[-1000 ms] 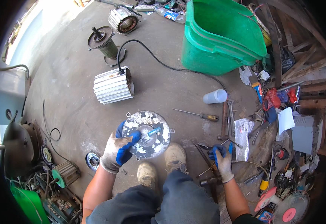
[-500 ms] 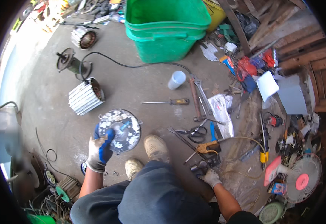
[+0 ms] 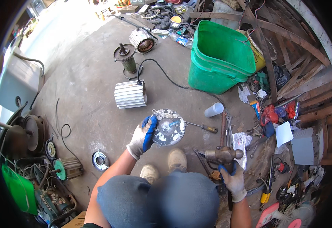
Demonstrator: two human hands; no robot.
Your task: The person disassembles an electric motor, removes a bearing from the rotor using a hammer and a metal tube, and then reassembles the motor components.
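Observation:
My gloved left hand (image 3: 145, 135) grips the rim of a round metal motor end cover (image 3: 176, 137), its paint flaked to white patches. A short blue piece (image 3: 174, 123) lies at or sticks up from its middle; I cannot tell which. In my right hand (image 3: 235, 183), also gloved, is a ball-peen hammer (image 3: 223, 154), raised above the tools with its head up. A ribbed silver motor housing (image 3: 129, 95) rests on the floor beyond the cover. Behind it stand a green motor part with a shaft (image 3: 126, 59) and a second ribbed housing (image 3: 141, 40).
A green bucket (image 3: 217, 76) stands at the far right. Near it are a white cup (image 3: 214, 110), a screwdriver (image 3: 210, 129) and a wrench (image 3: 229, 127). Motor parts crowd the left, including a ring-shaped part (image 3: 100, 160). A fan (image 3: 299, 216) and clutter line the right.
My right hand has picked up the hammer from the floor on the right and raised it. My left hand still holds the cover, now higher above the floor. The view has swung left.

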